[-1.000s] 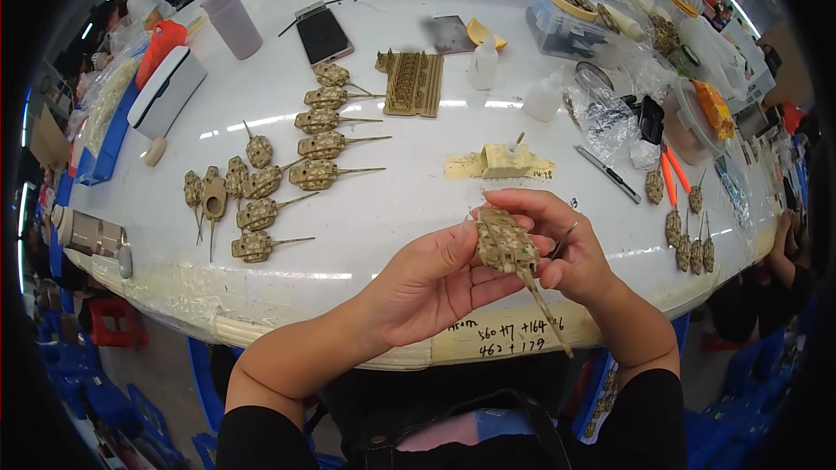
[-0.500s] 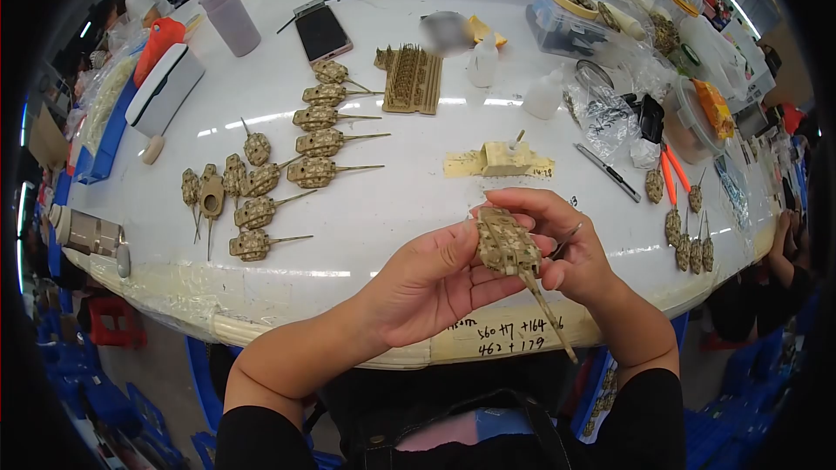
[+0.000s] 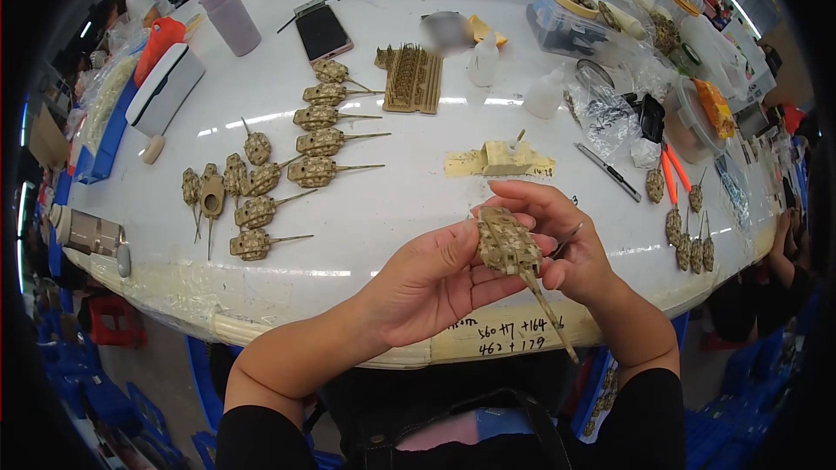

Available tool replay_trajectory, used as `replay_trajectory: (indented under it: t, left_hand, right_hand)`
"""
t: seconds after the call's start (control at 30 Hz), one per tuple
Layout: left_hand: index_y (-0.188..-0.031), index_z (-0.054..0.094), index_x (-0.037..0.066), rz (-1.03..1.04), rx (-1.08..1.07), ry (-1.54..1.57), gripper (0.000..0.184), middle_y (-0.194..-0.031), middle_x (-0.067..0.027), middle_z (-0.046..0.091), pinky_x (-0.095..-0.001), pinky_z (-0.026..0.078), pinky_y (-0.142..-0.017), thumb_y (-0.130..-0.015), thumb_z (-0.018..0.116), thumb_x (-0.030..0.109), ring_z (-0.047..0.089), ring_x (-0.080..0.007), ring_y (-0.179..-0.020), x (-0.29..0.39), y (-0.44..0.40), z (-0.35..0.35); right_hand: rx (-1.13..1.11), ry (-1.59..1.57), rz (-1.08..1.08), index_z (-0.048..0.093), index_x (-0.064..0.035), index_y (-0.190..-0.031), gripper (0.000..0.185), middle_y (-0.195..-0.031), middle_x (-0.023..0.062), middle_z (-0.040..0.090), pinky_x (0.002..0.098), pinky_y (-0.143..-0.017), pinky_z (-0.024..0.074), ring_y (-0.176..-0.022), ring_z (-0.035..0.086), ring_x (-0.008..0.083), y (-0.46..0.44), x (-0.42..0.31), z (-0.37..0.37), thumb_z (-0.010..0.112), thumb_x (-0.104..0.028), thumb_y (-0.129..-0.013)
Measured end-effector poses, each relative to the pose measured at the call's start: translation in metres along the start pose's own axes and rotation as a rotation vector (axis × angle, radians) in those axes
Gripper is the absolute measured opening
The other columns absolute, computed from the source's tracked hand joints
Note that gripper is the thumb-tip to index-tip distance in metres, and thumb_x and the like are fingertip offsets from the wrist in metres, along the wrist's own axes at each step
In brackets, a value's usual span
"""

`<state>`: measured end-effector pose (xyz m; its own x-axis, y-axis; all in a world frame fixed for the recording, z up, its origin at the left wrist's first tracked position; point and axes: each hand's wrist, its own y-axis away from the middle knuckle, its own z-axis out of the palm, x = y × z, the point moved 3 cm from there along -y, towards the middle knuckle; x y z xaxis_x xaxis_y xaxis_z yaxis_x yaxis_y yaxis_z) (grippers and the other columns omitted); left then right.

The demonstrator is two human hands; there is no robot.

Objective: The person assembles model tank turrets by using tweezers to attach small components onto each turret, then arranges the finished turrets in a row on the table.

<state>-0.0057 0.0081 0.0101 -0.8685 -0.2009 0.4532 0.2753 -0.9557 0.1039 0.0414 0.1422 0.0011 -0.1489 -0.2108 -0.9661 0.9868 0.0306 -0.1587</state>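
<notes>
A camouflage-painted model tank turret (image 3: pixel 508 244) is held above the table's front edge, its long barrel slanting down to the right. My left hand (image 3: pixel 433 274) grips the turret from the left, thumb on top and fingers underneath. At the turret's right side is my right hand (image 3: pixel 570 239), curled with its fingertips close against it. A thin, pointed metal tool (image 3: pixel 568 239) sticks out from the right hand's fingers; most of it is hidden. Several similar turrets (image 3: pixel 317 143) lie on the left part of the table, barrels mostly pointing right.
A cream block on tape (image 3: pixel 505 159) stands beyond my hands. Behind it are a brown parts sprue (image 3: pixel 412 83), a phone (image 3: pixel 321 32) and small white bottles (image 3: pixel 482 63). To the right lie a pen-like knife (image 3: pixel 607 172), orange-handled pliers (image 3: pixel 670 171) and more turrets (image 3: pixel 684 252).
</notes>
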Motion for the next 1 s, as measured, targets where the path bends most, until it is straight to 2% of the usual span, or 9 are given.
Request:
replay_trajectory:
  t: [0.3, 0.43, 0.5, 0.53, 0.6, 0.63, 0.77, 0.97, 1.0]
  left_hand:
    - [-0.122, 0.034, -0.003, 0.01, -0.015, -0.001, 0.051, -0.117, -0.0204, 0.046, -0.031, 0.041, -0.093, -0.088, 0.044, 0.034, 0.05, -0.0252, -0.106, 0.0, 0.0, 0.0]
    - [-0.123, 0.031, -0.003, 0.131, 0.011, -0.076, 0.052, -0.117, -0.021, 0.046, -0.0315, 0.043, -0.092, -0.087, 0.046, 0.031, 0.05, -0.0272, -0.106, 0.01, 0.002, 0.001]
    - [-0.125, 0.029, -0.002, 0.314, 0.087, -0.184, 0.054, -0.118, -0.0218, 0.045, -0.0345, 0.041, -0.093, -0.085, 0.051, 0.027, 0.048, -0.0294, -0.108, 0.024, 0.007, 0.002]
    - [-0.125, 0.029, -0.002, 0.32, 0.091, -0.199, 0.054, -0.118, -0.0218, 0.045, -0.0345, 0.041, -0.093, -0.085, 0.051, 0.027, 0.048, -0.0294, -0.108, 0.028, 0.008, 0.002]
    - [-0.121, 0.03, -0.001, 0.681, 0.205, -0.457, 0.056, -0.118, -0.0192, 0.043, -0.0343, 0.036, -0.096, -0.078, 0.062, 0.016, 0.045, -0.0266, -0.11, 0.043, 0.014, -0.001]
    - [-0.121, 0.03, -0.001, 0.683, 0.208, -0.467, 0.056, -0.118, -0.0192, 0.043, -0.0343, 0.036, -0.096, -0.078, 0.062, 0.016, 0.045, -0.0266, -0.11, 0.044, 0.014, -0.003]
    - [-0.112, 0.033, 0.0, 1.291, 0.459, -1.242, 0.056, -0.11, -0.0115, 0.042, -0.0282, 0.034, -0.09, -0.069, 0.068, 0.004, 0.044, -0.0191, -0.099, 0.049, 0.022, -0.002]
    - [-0.111, 0.03, 0.004, 1.408, 0.591, -1.564, 0.065, -0.108, -0.0082, 0.038, -0.0286, 0.031, -0.092, -0.062, 0.073, 0.001, 0.04, -0.017, -0.1, 0.045, 0.022, -0.006]
    - [-0.111, 0.03, 0.004, 1.408, 0.606, -1.588, 0.065, -0.107, -0.008, 0.037, -0.0284, 0.031, -0.092, -0.062, 0.073, 0.001, 0.04, -0.0169, -0.1, 0.045, 0.022, -0.006]
  right_hand:
    - [-0.045, 0.003, 0.026, 0.042, -0.0059, -0.123, 0.08, -0.113, 0.0106, 0.048, 0.0279, -0.081, 0.04, -0.095, 0.049, 0.018, 0.0, 0.0, -0.001, 0.076, -0.037, -0.058]
    - [0.021, 0.024, -0.038, 0.036, -0.0045, -0.126, 0.085, -0.122, 0.0122, 0.043, 0.0227, -0.074, 0.0405, -0.102, 0.049, 0.0185, -0.001, -0.005, 0.001, 0.075, -0.042, -0.06]
    - [0.064, 0.075, -0.111, 0.032, -0.0016, -0.127, 0.087, -0.129, 0.0128, 0.037, 0.017, -0.065, 0.0389, -0.107, 0.049, 0.0185, -0.003, -0.015, -0.003, 0.071, -0.045, -0.064]
    - [0.057, 0.067, -0.124, 0.032, -0.0016, -0.127, 0.087, -0.129, 0.0128, 0.037, 0.017, -0.065, 0.0389, -0.107, 0.049, 0.0185, -0.004, -0.017, -0.003, 0.071, -0.045, -0.064]
    - [0.281, 0.219, -0.177, 0.031, 0.002, -0.125, 0.09, -0.129, 0.0169, 0.036, 0.0083, -0.037, 0.0231, -0.105, 0.051, 0.0213, -0.003, -0.022, -0.01, 0.059, -0.061, -0.066]
    - [0.278, 0.212, -0.183, 0.031, 0.002, -0.125, 0.09, -0.129, 0.0169, 0.036, 0.0083, -0.037, 0.0231, -0.105, 0.051, 0.0213, -0.003, -0.023, -0.01, 0.059, -0.061, -0.066]
    - [0.37, 0.252, -0.237, 0.033, 0.0023, -0.123, 0.071, -0.127, 0.0164, 0.038, 0.0091, -0.037, 0.0245, -0.102, 0.052, 0.0191, -0.002, -0.027, -0.014, 0.054, -0.048, -0.079]
    - [0.294, 0.29, -0.239, 0.035, 0.0024, -0.121, 0.057, -0.125, 0.0159, 0.041, 0.0089, -0.037, 0.0243, -0.1, 0.054, 0.0167, 0.001, -0.022, -0.012, 0.052, -0.037, -0.084]
    - [0.284, 0.27, -0.221, 0.036, 0.0018, -0.12, 0.053, -0.123, 0.0148, 0.042, 0.0113, -0.044, 0.0281, -0.1, 0.053, 0.0167, 0.002, -0.022, -0.011, 0.052, -0.034, -0.084]
